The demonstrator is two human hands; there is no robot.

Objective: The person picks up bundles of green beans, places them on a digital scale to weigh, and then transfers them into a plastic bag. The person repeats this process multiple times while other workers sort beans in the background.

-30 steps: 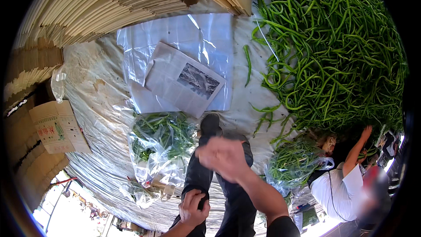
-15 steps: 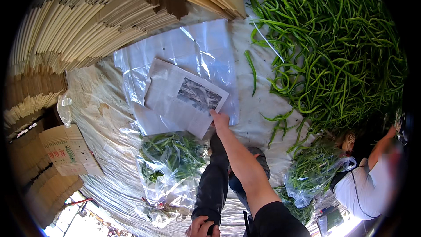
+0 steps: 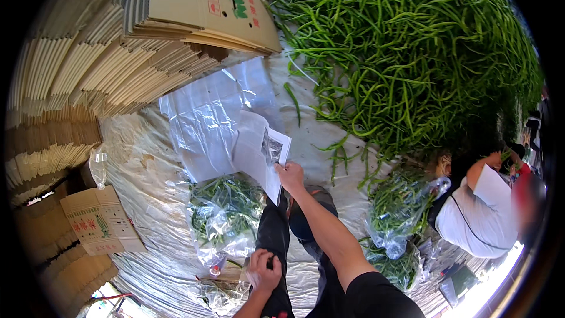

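My right hand (image 3: 289,176) is closed on the edge of a folded newspaper (image 3: 252,145) with a grey photo. Its near corner is lifted and bent, hanging over a flat clear plastic sheet (image 3: 203,119). Lower down, my left hand (image 3: 265,271) rests by my dark-trousered knee, its fingers loosely curved and apart with dark cloth showing between them. Just beyond that knee, a clear plastic bag (image 3: 226,215) of green chili peppers lies on the ground sheet. One loose green chili pepper (image 3: 292,103) lies right of the plastic sheet.
A large heap of long green chili peppers (image 3: 406,53) fills the far right. Flattened cardboard boxes (image 3: 206,9) stand stacked at far left. A cardboard box (image 3: 101,221) sits left. Beside more bagged peppers (image 3: 395,212), a person in a white shirt (image 3: 479,218) crouches at right.
My right hand has raised the newspaper's near edge, so it now bends upward. My left hand has shifted on the knee. The view has turned, showing more of the heap and the boxes.
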